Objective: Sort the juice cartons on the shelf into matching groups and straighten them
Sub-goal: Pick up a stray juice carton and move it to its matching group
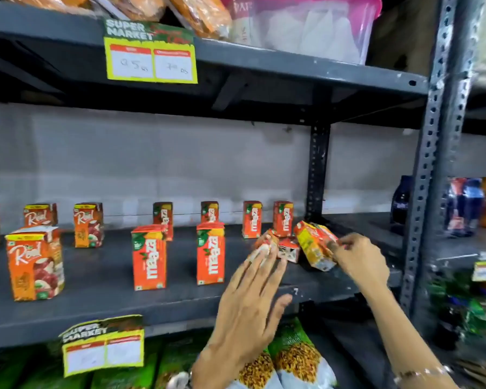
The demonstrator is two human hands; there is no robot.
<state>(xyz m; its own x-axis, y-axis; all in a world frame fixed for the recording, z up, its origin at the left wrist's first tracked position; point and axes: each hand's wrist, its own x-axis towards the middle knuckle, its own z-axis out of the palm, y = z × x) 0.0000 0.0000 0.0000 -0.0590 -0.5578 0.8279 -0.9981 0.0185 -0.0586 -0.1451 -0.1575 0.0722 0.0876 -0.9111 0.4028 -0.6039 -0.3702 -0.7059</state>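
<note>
Orange Maaza cartons (149, 256) (210, 252) stand upright at the front middle of the dark shelf (101, 282), with more Maaza cartons (252, 219) in a back row. Real cartons (35, 266) (88, 224) stand at the left. My right hand (361, 258) grips a tilted carton (314, 245) at the shelf's right. My left hand (250, 304) reaches with fingers spread, its fingertips touching a small tipped carton (265, 244). Another carton (288, 249) lies on its side between them.
A perforated metal upright (429, 169) bounds the shelf at the right. Yellow price tags (150, 51) (103, 346) hang from the shelf edges. Green snack bags (292, 357) fill the shelf below. A pink-lidded plastic box (306, 21) sits above.
</note>
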